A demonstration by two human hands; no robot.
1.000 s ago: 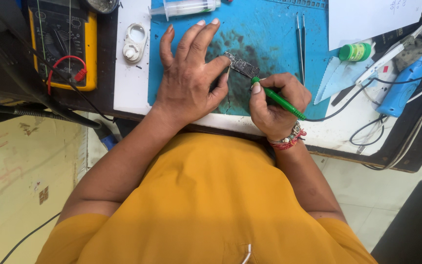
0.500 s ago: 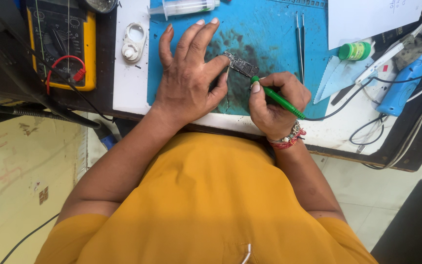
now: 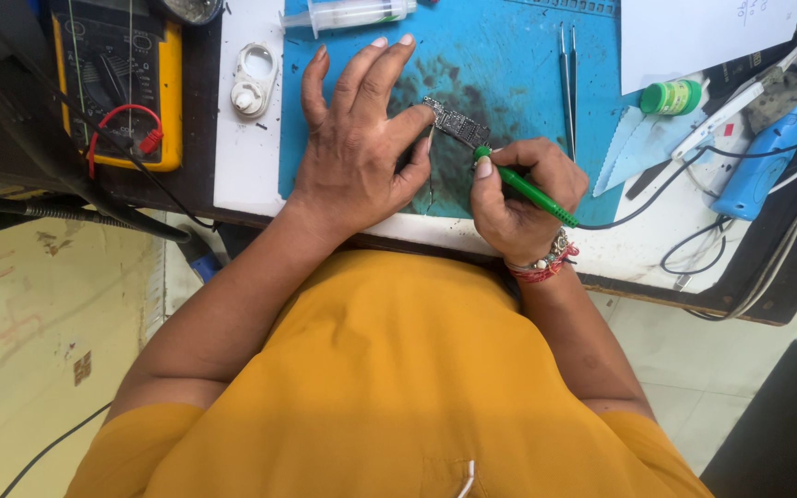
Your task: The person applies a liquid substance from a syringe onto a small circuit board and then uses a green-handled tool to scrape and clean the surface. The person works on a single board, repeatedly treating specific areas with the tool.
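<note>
My left hand (image 3: pixel 354 157) pins the light, fragile circuit board (image 3: pixel 456 123) by its edge with a fingertip while my right hand (image 3: pixel 520 198) grips the green soldering iron (image 3: pixel 526 190).

a small dark circuit board (image 3: pixel 455 122) lies tilted on the stained blue mat; a green-handled corded soldering iron (image 3: pixel 526 191) slants with its tip at the board's edge

Your right hand (image 3: pixel 523 198) grips a bright green tool (image 3: pixel 523 189) over a blue mat (image 3: pixel 509 65) smudged with black stains. The small circuit board (image 3: pixel 455 122) is dark with silvery specks. Your shirt (image 3: pixel 398 387) is mustard yellow; the meter (image 3: pixel 122 78) has a yellow case and a red lead.
</note>
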